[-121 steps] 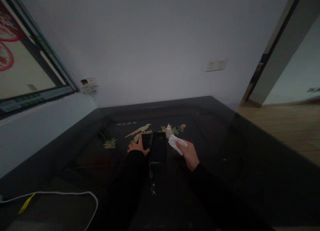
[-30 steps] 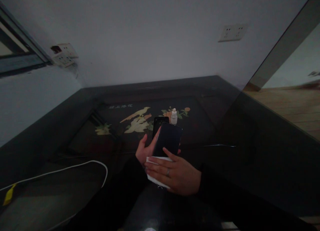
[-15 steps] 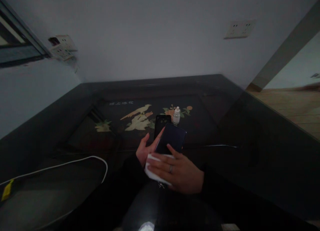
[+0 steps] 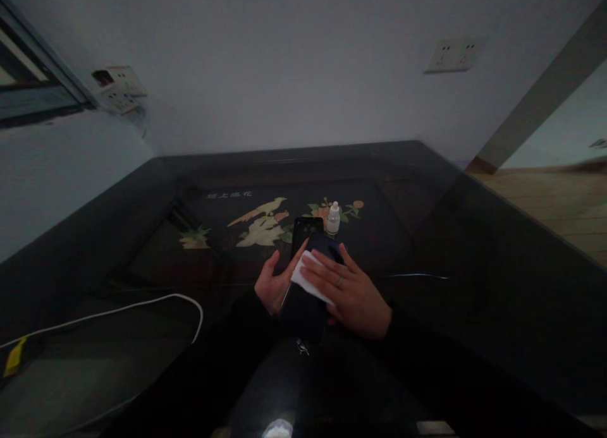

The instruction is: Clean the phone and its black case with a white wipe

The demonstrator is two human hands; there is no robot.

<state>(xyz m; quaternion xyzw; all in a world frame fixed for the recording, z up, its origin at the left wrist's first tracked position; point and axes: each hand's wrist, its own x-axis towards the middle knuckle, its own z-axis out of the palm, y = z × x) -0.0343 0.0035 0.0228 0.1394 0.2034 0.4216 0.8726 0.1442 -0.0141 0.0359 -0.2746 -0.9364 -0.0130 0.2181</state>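
Note:
My left hand (image 4: 275,284) supports a dark smartphone (image 4: 303,311) from its left side and beneath, with the thumb standing apart from the edge. Across the upper part of the screen, my right hand (image 4: 353,292) presses a folded white cloth (image 4: 310,277) flat under its fingers; a ring shows on one finger. Behind the held phone lies a black phone-shaped object (image 4: 308,226) on the table, partly covered by it. A small clear dropper bottle (image 4: 333,218) with a white cap stands upright just beyond. Below the phone's lower end is a small metallic charm (image 4: 302,347).
The dark glossy table (image 4: 408,236) bears a bird-and-flower picture (image 4: 260,226) and meets the wall at the back. A white cable (image 4: 118,310) with a yellow tag (image 4: 15,357) curves along the left. Wall sockets (image 4: 453,54) sit above.
My right hand and the white cloth have slid up the phone's screen, away from me, uncovering its lower part. My left hand has hardly moved.

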